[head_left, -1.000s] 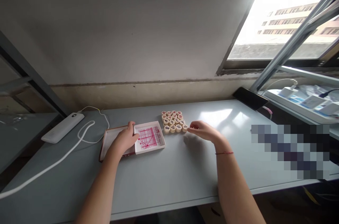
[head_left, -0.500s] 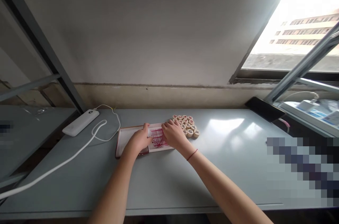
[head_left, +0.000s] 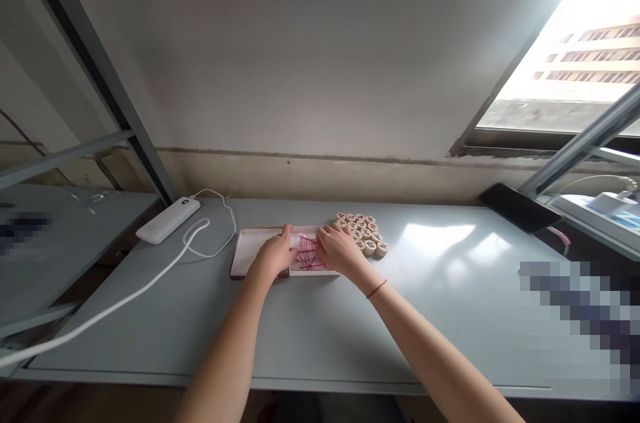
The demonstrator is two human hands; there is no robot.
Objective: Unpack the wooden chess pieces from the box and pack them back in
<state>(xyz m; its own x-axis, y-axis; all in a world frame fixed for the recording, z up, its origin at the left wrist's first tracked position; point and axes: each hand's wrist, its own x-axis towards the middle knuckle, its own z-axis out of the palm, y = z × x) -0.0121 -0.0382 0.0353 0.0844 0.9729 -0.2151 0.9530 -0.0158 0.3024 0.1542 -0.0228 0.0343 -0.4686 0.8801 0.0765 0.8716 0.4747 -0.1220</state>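
Note:
An open, shallow box [head_left: 245, 255] with pale insides and a dark red edge lies on the grey desk. A folded, clear sheet with red lines [head_left: 309, 253] lies in its right half. My left hand [head_left: 276, 253] grips the sheet's left edge, fingers bent over the middle of the box. On the sheet's right side is my right hand [head_left: 339, 248], its fingers curled down on it; the fingertips are partly hidden. Round wooden pieces [head_left: 370, 247] with red or black characters stand in rows just behind and right of my right hand.
A white power bank [head_left: 169, 221] and white cable [head_left: 145, 289] lie at the left. A black object [head_left: 520, 208] rests at the back right beside the metal frame [head_left: 575, 149]. The wall [head_left: 300, 176] borders the desk's back edge.
The view has shifted, so everything sits slightly further right. The sheet looks more bunched between my hands, which remain on it.

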